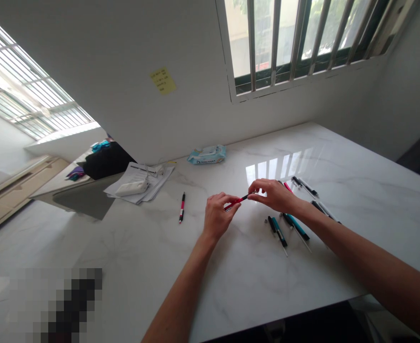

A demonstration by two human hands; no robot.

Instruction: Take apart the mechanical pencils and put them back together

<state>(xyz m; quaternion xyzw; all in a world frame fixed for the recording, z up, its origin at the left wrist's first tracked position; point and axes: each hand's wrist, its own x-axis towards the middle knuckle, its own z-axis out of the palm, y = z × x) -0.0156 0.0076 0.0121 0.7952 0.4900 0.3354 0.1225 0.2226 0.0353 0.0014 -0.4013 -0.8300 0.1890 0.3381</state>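
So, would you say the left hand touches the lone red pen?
Apart: the head view shows bare marble between the left hand and the red pen.

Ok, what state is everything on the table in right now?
Left hand, gripping a red pen
Right hand, pinching that pen's black end
Second red pen, lying on the marble table
Teal pens, lying loose
Black pens, lying loose
Wipes packet, lying flat
Papers, stacked under a white device

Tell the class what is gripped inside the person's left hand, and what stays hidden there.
A red-and-black pen sits in the fingers of the left hand, its black end reaching toward the right hand. The pen's other end is covered by the left fingers, so it cannot be seen.
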